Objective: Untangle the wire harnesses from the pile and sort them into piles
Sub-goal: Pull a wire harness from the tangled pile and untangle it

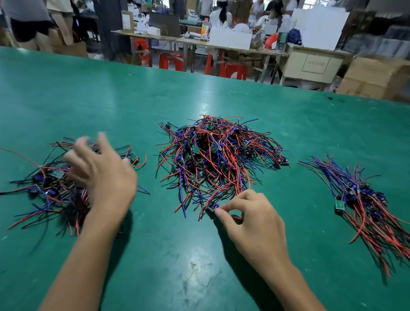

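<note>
Fingers [218, 212] of the right hand [254, 225] pinch a small dark connector at the near edge of the middle pile [213, 161], thumb and forefinger closed on it with the other fingers curled above; the left hand [105, 172] hovers over the left pile [62, 185] with blurred, spread, relaxed fingers that grasp nothing I can make out. The green worktop [186, 268] carries everything: the big tangled middle pile of red, blue and black harnesses, the looser left pile, and well apart on the right a neater bundle [362, 201] with its wires lying roughly parallel. Each harness looks very light and limp, thin insulated wires that will bend, snag and drag neighbours along, so a slow, low pull away from the heap should serve better than a jerk. The safest hold is likely the rigid end, the connector or the small green board [339, 205] seen on some, since bare wire would slip through a pinch and strain its solder joints. Both forearms reach forward from the near edge, the right wrist bent down to the worktop, the left raised slightly above its pile.
</note>
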Action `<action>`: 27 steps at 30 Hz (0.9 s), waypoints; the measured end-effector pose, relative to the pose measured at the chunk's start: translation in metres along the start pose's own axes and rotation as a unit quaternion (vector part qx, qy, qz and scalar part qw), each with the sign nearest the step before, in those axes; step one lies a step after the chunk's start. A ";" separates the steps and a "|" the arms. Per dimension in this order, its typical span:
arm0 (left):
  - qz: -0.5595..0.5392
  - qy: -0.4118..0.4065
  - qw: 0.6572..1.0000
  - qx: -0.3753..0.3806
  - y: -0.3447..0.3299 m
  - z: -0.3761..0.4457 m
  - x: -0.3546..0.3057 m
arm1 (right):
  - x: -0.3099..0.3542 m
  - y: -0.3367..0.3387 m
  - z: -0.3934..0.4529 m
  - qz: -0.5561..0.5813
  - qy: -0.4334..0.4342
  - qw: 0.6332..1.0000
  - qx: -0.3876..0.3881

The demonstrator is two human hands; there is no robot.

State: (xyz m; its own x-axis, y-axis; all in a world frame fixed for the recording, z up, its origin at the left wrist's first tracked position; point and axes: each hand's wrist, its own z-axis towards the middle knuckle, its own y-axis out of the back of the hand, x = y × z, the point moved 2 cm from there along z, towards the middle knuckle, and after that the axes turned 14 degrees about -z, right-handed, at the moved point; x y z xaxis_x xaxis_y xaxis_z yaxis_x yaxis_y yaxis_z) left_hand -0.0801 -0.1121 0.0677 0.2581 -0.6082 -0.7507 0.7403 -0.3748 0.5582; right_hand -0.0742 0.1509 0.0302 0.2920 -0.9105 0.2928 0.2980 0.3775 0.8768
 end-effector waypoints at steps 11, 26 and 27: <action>-0.360 -0.222 0.838 0.345 -0.029 -0.080 -0.068 | -0.011 0.036 0.008 0.192 0.003 0.966 -0.173; -0.484 -0.134 0.770 0.394 -0.028 -0.081 -0.071 | -0.015 0.046 0.012 0.248 -0.034 0.946 -0.205; -0.488 -0.123 0.772 0.387 -0.027 -0.080 -0.071 | -0.016 0.046 0.013 0.244 -0.036 0.947 -0.205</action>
State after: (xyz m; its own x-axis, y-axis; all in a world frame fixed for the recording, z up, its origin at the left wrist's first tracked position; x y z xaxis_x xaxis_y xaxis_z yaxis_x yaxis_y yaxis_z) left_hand -0.0688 -0.0027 0.0771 -0.3842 0.1505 -0.9109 -0.1104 -0.9870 -0.1165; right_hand -0.0768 0.1808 0.0707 0.4266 -0.6142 0.6639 0.4754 0.7767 0.4132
